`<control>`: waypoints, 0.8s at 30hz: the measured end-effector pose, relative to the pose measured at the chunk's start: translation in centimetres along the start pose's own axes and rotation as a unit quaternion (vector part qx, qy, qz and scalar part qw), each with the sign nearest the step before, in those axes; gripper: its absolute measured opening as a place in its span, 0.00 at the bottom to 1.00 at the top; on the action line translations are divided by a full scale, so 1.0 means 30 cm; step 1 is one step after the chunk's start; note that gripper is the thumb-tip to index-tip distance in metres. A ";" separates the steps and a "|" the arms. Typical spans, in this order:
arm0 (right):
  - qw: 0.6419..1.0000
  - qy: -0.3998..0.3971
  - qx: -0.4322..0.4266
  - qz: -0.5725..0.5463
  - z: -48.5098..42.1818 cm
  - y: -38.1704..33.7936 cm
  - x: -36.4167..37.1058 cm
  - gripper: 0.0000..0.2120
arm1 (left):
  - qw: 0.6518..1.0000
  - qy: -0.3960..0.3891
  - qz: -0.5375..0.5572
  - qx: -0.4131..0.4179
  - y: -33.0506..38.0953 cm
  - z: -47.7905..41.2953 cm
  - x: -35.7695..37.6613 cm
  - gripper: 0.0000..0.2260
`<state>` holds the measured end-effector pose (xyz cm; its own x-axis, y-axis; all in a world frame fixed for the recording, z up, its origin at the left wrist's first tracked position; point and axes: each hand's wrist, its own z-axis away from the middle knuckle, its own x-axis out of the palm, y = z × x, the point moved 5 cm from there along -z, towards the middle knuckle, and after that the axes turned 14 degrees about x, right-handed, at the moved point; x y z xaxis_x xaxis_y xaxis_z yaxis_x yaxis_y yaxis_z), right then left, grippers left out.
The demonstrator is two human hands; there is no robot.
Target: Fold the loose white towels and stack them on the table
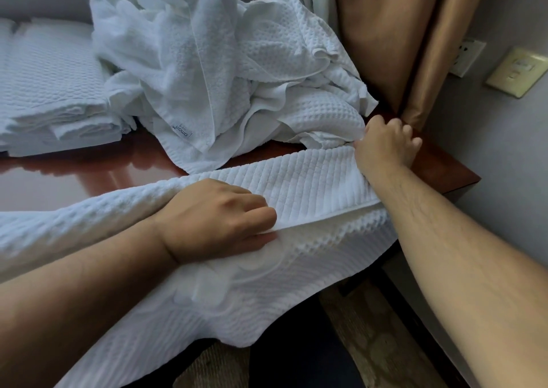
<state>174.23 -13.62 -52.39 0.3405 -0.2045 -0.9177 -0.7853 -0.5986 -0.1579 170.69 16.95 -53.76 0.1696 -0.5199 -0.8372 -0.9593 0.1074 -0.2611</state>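
Item: waffle towel [311, 186], on the worktop [74, 180] just in front of the loose heap [207, 61], partly hanging off the edge.
Left grip [219, 218]: pinched on the towel's turned-over hem.
Right grip [385, 147]: clamped on its corner at the heap's right foot.
Step, we judge: first fold.
Next we need the edges matched and smoothed, then the towel moved to the folded stack [50, 97] left of the heap.

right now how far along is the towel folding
Done: a stack of folded towels sits on the table, far left. In hand: one towel lies across the near edge, left hand pinching its folded edge, right hand gripping its far corner. Left: the loose pile behind it is unfolded.
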 end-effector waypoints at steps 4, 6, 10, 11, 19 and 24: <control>0.967 -0.034 -0.136 -0.215 0.168 -0.145 -0.087 0.07 | 1.000 0.003 0.000 0.000 -0.001 -0.005 -0.006 0.13; 0.933 -0.167 -0.179 -0.264 0.295 -0.210 -0.063 0.10 | 1.000 -0.004 -0.007 -0.013 0.001 -0.010 -0.011 0.12; 0.933 -0.190 -0.226 -0.204 0.415 -0.226 -0.002 0.12 | 0.983 -0.084 -0.044 -0.159 -0.011 0.020 -0.022 0.17; 0.934 -0.185 -0.224 -0.209 0.410 -0.226 -0.002 0.12 | 0.968 -0.112 -0.058 -0.219 -0.022 0.054 -0.040 0.19; 0.942 -0.216 -0.223 -0.130 0.420 -0.258 -0.030 0.11 | 0.819 -0.341 -0.071 -0.457 -0.071 0.477 -0.297 0.23; 0.838 -0.271 -0.411 -0.234 0.740 -0.503 -0.183 0.10 | 0.823 -0.301 -0.127 -0.465 0.018 0.451 -0.321 0.20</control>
<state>172.73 13.74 -53.05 0.0516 0.4496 -0.8917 0.0660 -0.8925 -0.4462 171.59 33.47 -52.35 0.2038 0.1178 -0.9719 -0.5853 -0.7811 -0.2175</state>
